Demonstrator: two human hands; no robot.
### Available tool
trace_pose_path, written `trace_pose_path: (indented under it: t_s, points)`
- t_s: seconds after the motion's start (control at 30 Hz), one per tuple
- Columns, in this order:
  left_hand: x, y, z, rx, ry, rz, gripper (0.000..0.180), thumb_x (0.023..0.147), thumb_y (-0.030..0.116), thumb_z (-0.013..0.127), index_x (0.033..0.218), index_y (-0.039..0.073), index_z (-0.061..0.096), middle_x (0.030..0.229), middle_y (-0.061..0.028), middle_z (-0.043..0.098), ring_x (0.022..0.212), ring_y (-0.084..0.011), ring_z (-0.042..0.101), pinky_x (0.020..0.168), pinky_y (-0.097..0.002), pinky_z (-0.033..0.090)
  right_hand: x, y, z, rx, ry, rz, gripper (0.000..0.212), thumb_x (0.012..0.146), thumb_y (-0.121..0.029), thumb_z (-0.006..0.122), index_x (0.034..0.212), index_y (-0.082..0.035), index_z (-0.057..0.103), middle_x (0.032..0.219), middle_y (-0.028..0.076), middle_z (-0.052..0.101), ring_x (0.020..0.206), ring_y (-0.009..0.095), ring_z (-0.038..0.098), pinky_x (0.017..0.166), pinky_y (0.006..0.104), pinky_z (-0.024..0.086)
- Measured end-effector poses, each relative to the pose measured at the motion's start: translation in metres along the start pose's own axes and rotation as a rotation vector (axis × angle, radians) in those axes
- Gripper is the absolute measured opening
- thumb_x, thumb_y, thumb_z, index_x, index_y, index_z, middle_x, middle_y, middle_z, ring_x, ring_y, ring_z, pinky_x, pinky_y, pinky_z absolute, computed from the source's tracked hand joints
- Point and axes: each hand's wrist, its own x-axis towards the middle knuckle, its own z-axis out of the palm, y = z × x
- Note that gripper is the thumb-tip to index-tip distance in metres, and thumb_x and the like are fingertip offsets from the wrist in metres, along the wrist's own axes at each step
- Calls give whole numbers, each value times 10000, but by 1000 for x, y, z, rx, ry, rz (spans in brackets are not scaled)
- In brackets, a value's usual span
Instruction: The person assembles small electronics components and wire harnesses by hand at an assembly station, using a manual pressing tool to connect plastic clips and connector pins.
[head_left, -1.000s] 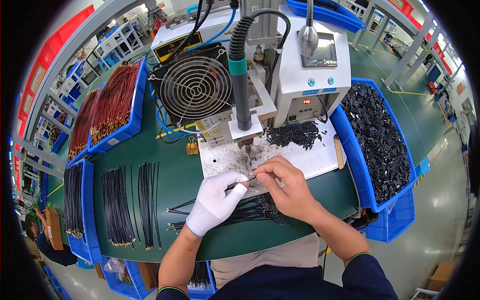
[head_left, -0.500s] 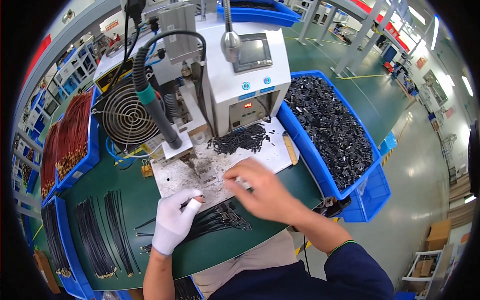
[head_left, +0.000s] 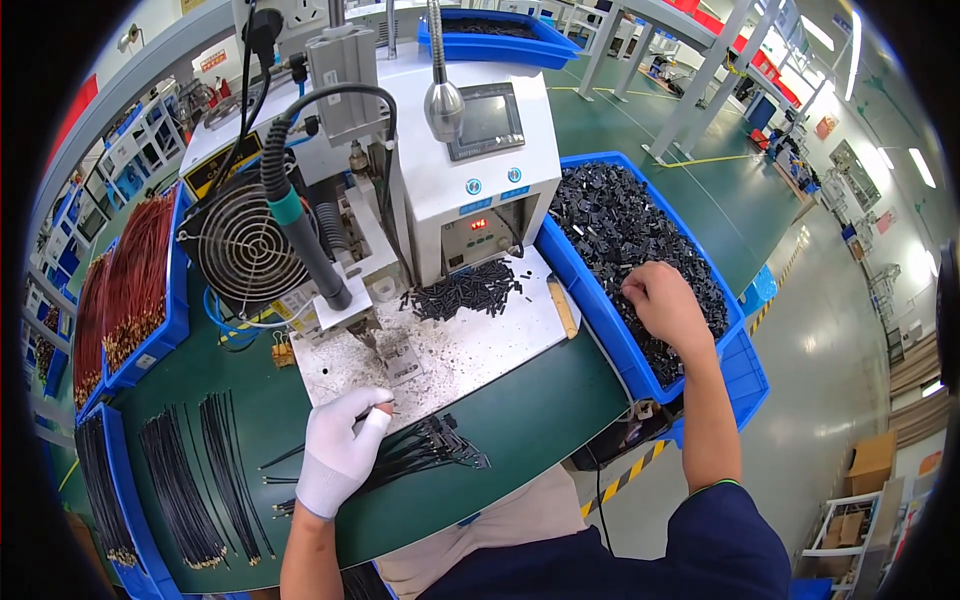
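Observation:
My left hand [head_left: 340,445], in a white glove with bare fingertips, is closed on a black cable [head_left: 283,457], whose tail sticks out left of the glove. Under and beside this hand lies a bunch of black cables [head_left: 425,450] with black connectors on their right ends. My bare right hand [head_left: 668,305] is over the blue bin [head_left: 600,322], which is filled with small black plastic parts [head_left: 640,215]. Its fingers are curled together at the parts; what they grip, if anything, is hidden. Ahead of my left hand is the white machine's metal fixture [head_left: 402,365].
A white bench machine [head_left: 480,140] with a small screen stands ahead, a round fan guard [head_left: 255,250] to its left. Short black tubes [head_left: 465,290] are heaped on its base plate near a tan-handled tool [head_left: 562,308]. Cable rows [head_left: 180,490] and bins of red cables [head_left: 140,280] are at left.
My right hand has moved from beside my left hand at the fixture out to the right, over the bin of black parts. My left hand stays near the base plate's front edge.

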Motion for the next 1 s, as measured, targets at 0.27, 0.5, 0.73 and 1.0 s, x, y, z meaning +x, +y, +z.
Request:
trace_pose_path:
  t_s: [0.27, 0.5, 0.73, 1.0]
  points:
    - [3, 0, -1, 49, -2, -30, 188, 1061, 121, 724, 1122, -48, 781, 796, -111, 733, 710, -164, 700, 686, -336, 551, -17, -51, -13, 976, 27, 131, 101, 1117, -57, 698, 1091, 36, 726, 959, 109, 808, 802, 122, 771, 701, 290, 629]
    - [7, -3, -1, 167, 10, 70, 157, 1030, 153, 737, 1134, 62, 812, 978, -189, 806, 877, -397, 792, 782, -455, 618, -16, -150, 50, 1177, -398, -175, 304, 994, -2, 770, 1286, 74, 810, 1085, 80, 773, 973, 90, 686, 833, 270, 586]
    - [23, -6, -13, 266, -8, 73, 173, 1034, 192, 756, 1126, 61, 823, 999, -180, 816, 912, -404, 791, 812, -464, 624, 10, -209, 95, 1202, -497, -173, 232, 1012, -50, 834, 1213, 64, 811, 1057, 63, 820, 923, 107, 735, 833, 283, 609]
    - [36, -16, -8, 233, 105, 80, 182, 1035, 195, 760, 1096, 31, 809, 1024, -197, 816, 931, -420, 791, 841, -467, 625, 5, -231, 117, 1202, -396, -227, 241, 1024, -59, 828, 1228, 64, 791, 1065, 77, 817, 920, 109, 740, 883, 306, 638]
